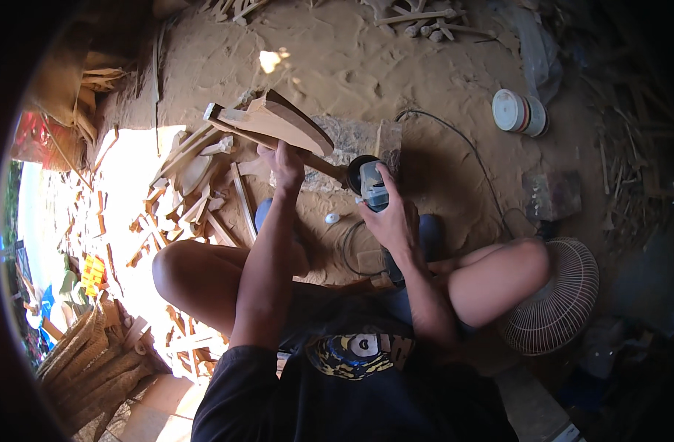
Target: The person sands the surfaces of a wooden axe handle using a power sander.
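My left hand [284, 168] is closed round the shaft of a carved wooden piece [282, 121], which has a broad curved blade-like part and is held tilted above the ground. In my right hand [397, 221] is an angle grinder [374, 186], gripped by its grey-green head. Its dark round disc [359, 168] meets or nearly meets the right end of the wooden shaft; exact contact cannot be made out. Under both hands lies a worn, dusty block [391, 144].
Wood offcuts [193, 166] are heaped at my left, with more carved pieces [433, 20] at the far side. A black cable [469, 140] curves over the sandy ground on the right. A white bucket [510, 112] lies farther right, and a round fan [562, 302] stands beside my right knee.
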Action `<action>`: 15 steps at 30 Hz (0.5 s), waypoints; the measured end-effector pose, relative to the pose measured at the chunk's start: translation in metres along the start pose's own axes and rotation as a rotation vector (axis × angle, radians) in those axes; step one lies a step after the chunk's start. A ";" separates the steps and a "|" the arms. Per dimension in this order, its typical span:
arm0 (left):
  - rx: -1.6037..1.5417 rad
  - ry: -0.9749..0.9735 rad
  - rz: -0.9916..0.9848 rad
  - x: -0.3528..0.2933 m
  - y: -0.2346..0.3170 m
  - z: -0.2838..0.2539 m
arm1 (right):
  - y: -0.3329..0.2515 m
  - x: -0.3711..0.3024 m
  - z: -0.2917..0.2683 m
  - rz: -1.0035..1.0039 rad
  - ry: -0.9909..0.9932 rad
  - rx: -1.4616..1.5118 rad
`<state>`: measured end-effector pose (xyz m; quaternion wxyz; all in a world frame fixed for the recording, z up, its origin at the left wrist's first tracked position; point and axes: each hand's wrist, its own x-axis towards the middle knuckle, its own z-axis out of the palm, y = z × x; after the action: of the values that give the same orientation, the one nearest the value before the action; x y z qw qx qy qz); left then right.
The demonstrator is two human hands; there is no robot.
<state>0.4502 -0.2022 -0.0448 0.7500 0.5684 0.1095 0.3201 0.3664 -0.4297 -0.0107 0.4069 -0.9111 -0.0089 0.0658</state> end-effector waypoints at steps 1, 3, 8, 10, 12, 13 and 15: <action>0.048 -0.004 0.041 0.001 -0.002 -0.001 | 0.000 0.000 0.002 -0.040 0.011 0.015; 0.165 -0.013 0.000 -0.002 -0.006 -0.006 | -0.002 0.000 0.001 -0.016 -0.018 0.033; 0.131 -0.076 0.048 0.003 -0.022 -0.007 | -0.007 -0.001 0.000 0.036 -0.071 -0.003; 0.016 -0.091 0.044 0.009 -0.031 -0.016 | -0.016 -0.001 -0.003 0.121 -0.130 -0.135; -0.176 -0.250 -0.109 0.013 -0.033 -0.020 | -0.007 -0.003 -0.002 0.067 -0.068 -0.073; -0.306 -0.326 -0.207 0.012 -0.031 -0.017 | -0.002 -0.003 -0.002 0.014 -0.005 -0.013; -0.287 -0.184 -0.254 0.017 -0.032 -0.013 | -0.003 -0.004 -0.010 0.063 -0.027 0.002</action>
<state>0.4680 -0.1860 -0.0755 0.8644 0.4641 0.0648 0.1821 0.3640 -0.4354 -0.0019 0.4053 -0.9096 0.0143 0.0909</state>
